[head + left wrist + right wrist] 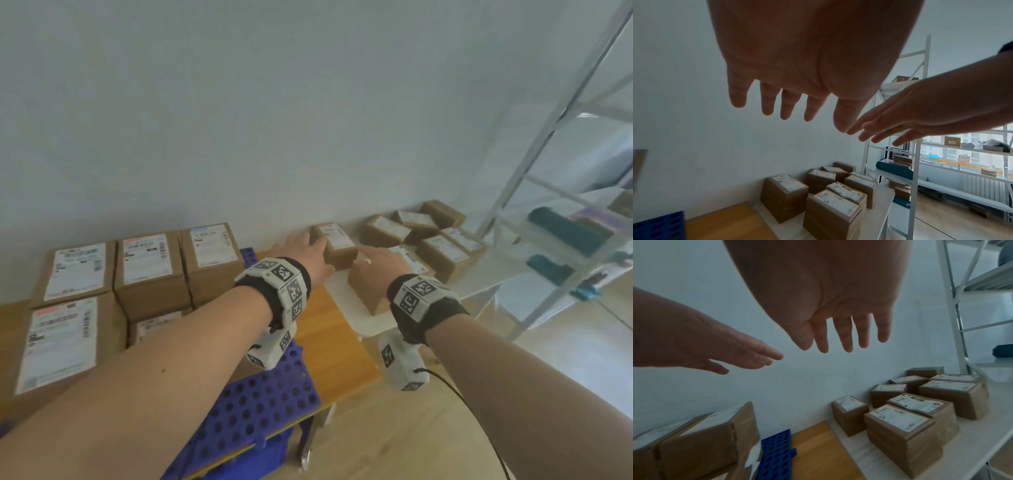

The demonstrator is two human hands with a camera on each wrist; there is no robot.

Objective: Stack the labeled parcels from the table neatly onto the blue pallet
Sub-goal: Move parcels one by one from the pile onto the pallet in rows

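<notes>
Several brown parcels with white labels stand on the white table (346, 308). The closest one (368, 291) (900, 426) sits at the table's near left, and another (337, 240) (785, 193) stands by the wall. My left hand (305, 253) (789, 104) and right hand (380, 262) (838, 331) reach side by side over these two, fingers straight and spread, holding nothing. The wrist views show both hands in the air above the parcels. The blue pallet (267, 404) (774, 454) lies to the left, with labeled parcels (150, 267) stacked on its far part.
A wooden surface (329, 329) lies between the pallet and the white table. More parcels (438, 240) crowd the table's far right. A white metal shelf rack (565, 222) holding teal items stands at the right. A pale wall runs behind everything.
</notes>
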